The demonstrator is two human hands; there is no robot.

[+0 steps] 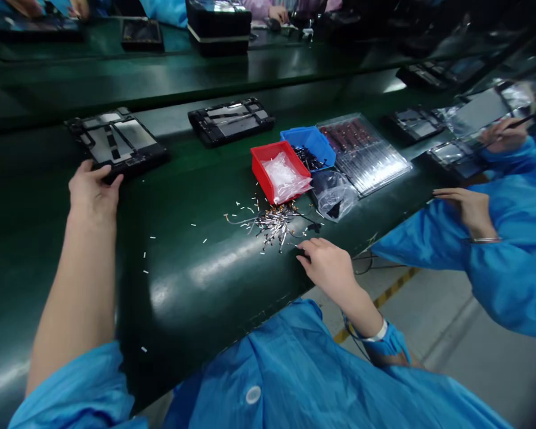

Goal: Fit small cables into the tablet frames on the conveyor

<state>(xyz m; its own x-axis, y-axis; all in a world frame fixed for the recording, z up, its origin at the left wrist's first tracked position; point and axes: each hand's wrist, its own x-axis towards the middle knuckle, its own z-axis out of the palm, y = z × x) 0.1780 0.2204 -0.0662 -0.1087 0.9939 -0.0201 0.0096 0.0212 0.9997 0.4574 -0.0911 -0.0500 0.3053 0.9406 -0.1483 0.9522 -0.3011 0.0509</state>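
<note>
At the left, my left hand (93, 190) grips the near edge of a black open device housing (124, 140), thumb and fingers along its rim. Silver panels and dark strips show inside it. My right hand (328, 265) is closed near the front edge of the bench around a thin dark tool (301, 252), mostly hidden by the fingers, with a fine tip toward the pile. Just beyond that tip lies a loose heap of small cable-like parts (276, 225), silver and black, with small white slips scattered around.
A red bin (262, 176) with clear plastic bags and a blue bin (315, 140) of black parts stand behind the heap. Beside them are a plastic bag (334, 190) and a clear tray (370, 158). Another housing (232, 121) lies farther back. A co-worker's hand (468, 208) is at the right.
</note>
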